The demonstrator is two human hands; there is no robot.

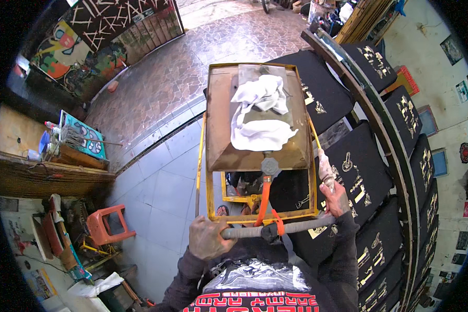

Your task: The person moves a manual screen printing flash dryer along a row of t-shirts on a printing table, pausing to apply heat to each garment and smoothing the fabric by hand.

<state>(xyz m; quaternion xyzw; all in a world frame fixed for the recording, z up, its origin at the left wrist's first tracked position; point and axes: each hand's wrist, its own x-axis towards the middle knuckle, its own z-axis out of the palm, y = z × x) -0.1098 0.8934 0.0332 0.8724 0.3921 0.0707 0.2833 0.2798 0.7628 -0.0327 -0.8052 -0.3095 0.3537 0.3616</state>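
Observation:
A cart with a yellow metal frame (209, 195) stands in front of me, topped by a brown metal box (221, 112). My left hand (209, 237) is closed round the left end of a grey wrapped handlebar (301, 226). My right hand (336, 199) is near the bar's other end, closed on the lower end of a pale wrapped grip (325, 167) that continues a yellow rod. An orange strap (264, 197) runs from the bar to a grey octagonal knob (270, 167). On the box, a crumpled white cloth (262, 136) lies over a clear flat sheet (298, 91).
Black display panels (351, 156) with small metallic pieces line my right, behind a dark curved rail (387, 125). A red plastic stool (106, 224) stands left on grey floor tiles (158, 200). Farther off are brown stone paving (218, 39) and a painted gate (109, 31).

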